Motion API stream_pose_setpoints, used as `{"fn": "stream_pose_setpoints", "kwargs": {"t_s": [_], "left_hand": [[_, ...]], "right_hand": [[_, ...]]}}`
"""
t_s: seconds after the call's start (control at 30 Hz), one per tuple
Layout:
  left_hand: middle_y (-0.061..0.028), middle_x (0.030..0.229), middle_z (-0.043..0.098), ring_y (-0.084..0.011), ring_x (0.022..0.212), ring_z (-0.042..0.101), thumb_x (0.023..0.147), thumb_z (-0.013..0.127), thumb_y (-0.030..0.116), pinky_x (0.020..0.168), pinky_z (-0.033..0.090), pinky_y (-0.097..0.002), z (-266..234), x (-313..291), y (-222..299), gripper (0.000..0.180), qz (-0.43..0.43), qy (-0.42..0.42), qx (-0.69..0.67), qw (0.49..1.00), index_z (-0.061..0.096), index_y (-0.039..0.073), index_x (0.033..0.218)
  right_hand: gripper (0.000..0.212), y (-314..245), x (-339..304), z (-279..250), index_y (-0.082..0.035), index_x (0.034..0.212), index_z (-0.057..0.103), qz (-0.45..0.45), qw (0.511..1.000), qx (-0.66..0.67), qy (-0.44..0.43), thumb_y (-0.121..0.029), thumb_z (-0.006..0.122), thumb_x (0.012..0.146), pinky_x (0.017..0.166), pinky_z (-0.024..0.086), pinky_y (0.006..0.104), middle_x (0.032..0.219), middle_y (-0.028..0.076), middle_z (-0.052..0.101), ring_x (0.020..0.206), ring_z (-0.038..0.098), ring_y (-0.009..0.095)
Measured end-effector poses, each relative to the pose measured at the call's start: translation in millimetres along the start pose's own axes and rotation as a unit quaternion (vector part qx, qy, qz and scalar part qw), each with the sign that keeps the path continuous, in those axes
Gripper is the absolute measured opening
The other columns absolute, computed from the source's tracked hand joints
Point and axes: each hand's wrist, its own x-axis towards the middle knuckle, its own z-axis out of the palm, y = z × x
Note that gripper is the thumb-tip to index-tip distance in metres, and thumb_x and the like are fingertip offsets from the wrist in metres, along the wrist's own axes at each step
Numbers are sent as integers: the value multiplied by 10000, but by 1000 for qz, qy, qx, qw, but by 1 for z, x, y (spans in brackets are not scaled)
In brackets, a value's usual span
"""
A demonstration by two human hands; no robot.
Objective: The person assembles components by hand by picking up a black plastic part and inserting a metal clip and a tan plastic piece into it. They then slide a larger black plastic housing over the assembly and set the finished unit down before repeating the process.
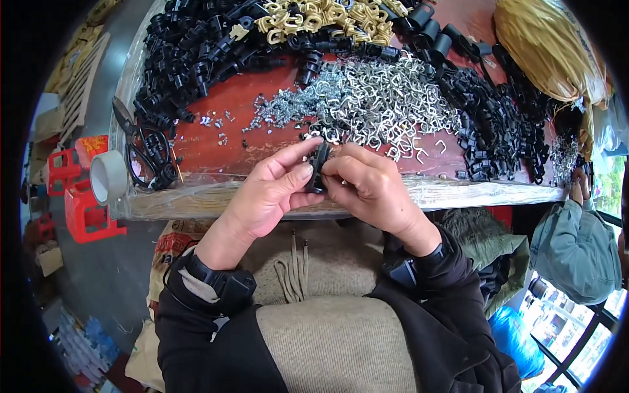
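A small black plastic part (319, 160) is held between my hands over the table's near edge. My left hand (278, 180) grips it with thumb and fingers along its left side. The fingertips of my right hand (367, 187) are pinched against its right side; whether they hold a smaller piece there cannot be seen. Just beyond my hands lies a heap of bent silver metal clips (393, 98). Small screws (288, 108) are heaped to the left of the clips.
Black plastic fittings (190, 59), yellow rings (327, 19) and small black pieces (488, 118) are piled on the red table (223, 147). Scissors (141, 141) and a tape roll (109, 177) lie at the left corner. Another person's sleeve (567, 229) shows at right.
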Motion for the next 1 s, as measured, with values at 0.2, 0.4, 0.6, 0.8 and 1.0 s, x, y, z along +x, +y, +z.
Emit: {"fn": "stream_pose_setpoints", "kwargs": {"t_s": [0.2,0.4,0.6,0.8,1.0], "left_hand": [[-54,1046,508,-130,857,553,863,421,154,702,500,-274,-1,2,5,400,-34,-19,2,999,318,79,1242],[-58,1031,502,-126,857,545,869,416,154,755,480,-282,-2,3,6,382,-53,-27,-1,998,331,43,1224],[-54,1038,494,-122,898,524,860,433,130,797,459,-283,-3,1,2,346,-66,-32,40,997,385,3,1178],[-55,1033,496,-126,923,512,847,454,118,813,450,-293,-6,2,3,329,-61,-44,40,996,411,-5,1149],[-79,1046,501,-172,961,513,830,478,108,822,447,-302,-9,3,8,336,-58,-56,11,997,408,-29,1129]], "right_hand": [[157,-1,5,-1,-31,757,535,-26,998,-52,-40,3,605,621,487,413,294,680,71,491,563,510,223],[156,-3,9,-4,-37,744,529,-44,990,-108,-79,-11,602,609,482,412,307,679,68,489,556,508,232],[148,-6,10,-3,-42,730,534,-14,989,-107,-104,-12,604,603,476,412,315,688,71,498,559,519,244],[103,-13,17,-1,-34,686,539,25,985,-123,-121,-16,603,608,472,414,313,667,75,505,555,526,253],[85,-10,21,-2,-29,691,556,28,994,-65,-86,-6,606,627,465,407,285,632,71,495,529,516,227]]}}
